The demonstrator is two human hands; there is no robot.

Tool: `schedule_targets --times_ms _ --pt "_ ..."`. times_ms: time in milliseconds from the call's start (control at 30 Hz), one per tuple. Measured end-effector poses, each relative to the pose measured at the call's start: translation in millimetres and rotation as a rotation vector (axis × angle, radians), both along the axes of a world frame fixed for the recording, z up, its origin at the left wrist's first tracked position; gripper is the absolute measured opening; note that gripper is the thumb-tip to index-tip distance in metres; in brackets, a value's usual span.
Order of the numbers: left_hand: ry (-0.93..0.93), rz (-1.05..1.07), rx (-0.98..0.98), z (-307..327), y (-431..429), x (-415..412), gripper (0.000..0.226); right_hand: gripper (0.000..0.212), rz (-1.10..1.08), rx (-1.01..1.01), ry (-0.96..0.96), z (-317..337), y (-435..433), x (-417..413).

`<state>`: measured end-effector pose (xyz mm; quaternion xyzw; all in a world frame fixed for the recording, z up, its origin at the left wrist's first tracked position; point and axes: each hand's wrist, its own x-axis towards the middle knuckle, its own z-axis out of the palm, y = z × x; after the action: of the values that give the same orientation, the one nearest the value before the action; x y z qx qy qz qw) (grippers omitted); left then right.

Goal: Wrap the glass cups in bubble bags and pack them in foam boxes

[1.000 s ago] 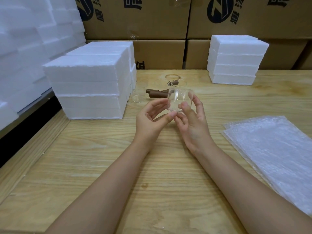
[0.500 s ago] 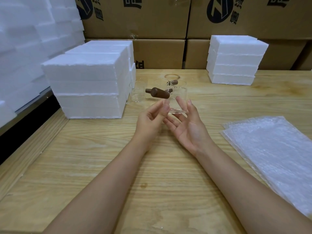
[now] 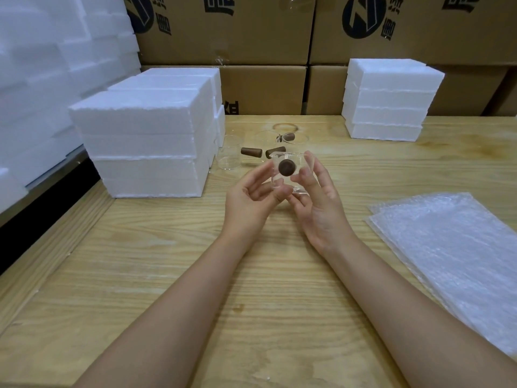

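Now, on wooden table: big foam box stack at 10 o'clock, smaller stack at 1 o'clock, bubble bags at 4 o'clock. Centre, raised off table: left hand and right hand, both half-curled, pinching glass cup between fingertips, brown handle facing camera.

Clear glass cup, brown handle, white foam boxes.

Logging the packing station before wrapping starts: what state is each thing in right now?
glass cup: unwrapped, upright, held between both hands, handle toward the camera
left hand: pinches the cup
right hand: pinches the cup
other cups: unwrapped, not held
bubble bags: stacked flat, untouched
foam boxes: stacked, closed
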<state>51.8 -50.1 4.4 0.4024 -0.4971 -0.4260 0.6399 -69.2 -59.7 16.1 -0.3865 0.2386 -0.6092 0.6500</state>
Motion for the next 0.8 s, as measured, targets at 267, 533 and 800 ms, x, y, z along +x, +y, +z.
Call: schedule_targets --times_ms 267,533,800 --pt "0.064 -0.031 0.026 2.3 -2.7 2.5 0.057 0.045 0.081 0.086 -0.026 0.3 0.3 -1.4" --pt "0.058 -0.134 0.111 3.3 -2.0 1.7 0.041 0.069 0.265 0.087 -0.094 1.4 2.7 2.6" --pt "0.077 -0.108 0.089 1.2 -3.9 4.3 0.038 0.040 0.211 0.073 0.059 0.8 4.8 3.7"
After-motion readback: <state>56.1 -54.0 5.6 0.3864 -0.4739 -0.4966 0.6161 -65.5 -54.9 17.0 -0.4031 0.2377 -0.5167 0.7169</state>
